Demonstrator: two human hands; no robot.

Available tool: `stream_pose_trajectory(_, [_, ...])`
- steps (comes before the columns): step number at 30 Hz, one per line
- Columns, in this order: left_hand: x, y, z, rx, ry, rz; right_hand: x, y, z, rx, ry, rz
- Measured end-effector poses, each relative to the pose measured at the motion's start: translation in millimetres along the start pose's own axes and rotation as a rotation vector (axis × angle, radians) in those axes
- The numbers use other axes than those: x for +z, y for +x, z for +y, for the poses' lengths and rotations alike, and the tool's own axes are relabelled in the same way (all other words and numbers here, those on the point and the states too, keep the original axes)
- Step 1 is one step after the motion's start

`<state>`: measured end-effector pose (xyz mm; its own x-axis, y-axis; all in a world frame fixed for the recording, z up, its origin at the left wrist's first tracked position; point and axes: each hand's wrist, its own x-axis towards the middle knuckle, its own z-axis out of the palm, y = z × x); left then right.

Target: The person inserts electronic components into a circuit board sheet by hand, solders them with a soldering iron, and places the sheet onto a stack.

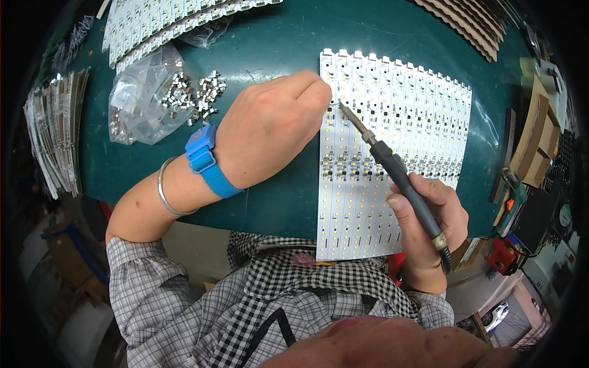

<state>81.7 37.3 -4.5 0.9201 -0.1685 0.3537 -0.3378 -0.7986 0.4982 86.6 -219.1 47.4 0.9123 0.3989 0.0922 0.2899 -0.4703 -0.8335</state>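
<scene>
My right hand (pixel 437 214) grips a soldering iron (pixel 402 178) with a dark handle, its metal tip pointing up and left. The tip meets the upper left part of a white LED circuit board panel (pixel 362 208), which is made of many narrow strips side by side. My left hand (pixel 276 122) is closed beside the panel's left edge, back of the hand up. Its fingertips are hidden, and what they pinch, close to the iron's tip, cannot be made out. A blue wrist strap (pixel 211 162) and a metal bangle (pixel 162 187) circle my left wrist.
Small white connectors (pixel 193 95) lie loose beside a clear plastic bag (pixel 144 98) on the green table (pixel 270 208). More LED panels (pixel 165 30) lie at the far left, and stacked strips (pixel 55 132) at the left edge. Cardboard trays (pixel 535 135) and a green-handled tool (pixel 510 199) are right.
</scene>
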Motion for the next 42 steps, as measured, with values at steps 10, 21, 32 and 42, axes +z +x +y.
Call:
stream_pose_trajectory(10, [2, 1, 1, 0.007, 0.051, -0.030, -1, 1, -1, -0.111, -0.106, -0.060])
stream_pose_trajectory(21, [-17, -6, -1, -0.057, -0.031, 0.011, -13, -3, 0, -0.056, 0.218, 0.067])
stream_pose_trajectory(32, [-3, -1, -1, -0.006, -0.058, 0.042, -5, 1, -1, -0.051, 0.012, 0.034])
stream_pose_trajectory(42, [2, 1, -3, 0.015, 0.016, 0.004, -3, 3, -5, -0.010, -0.041, -0.002])
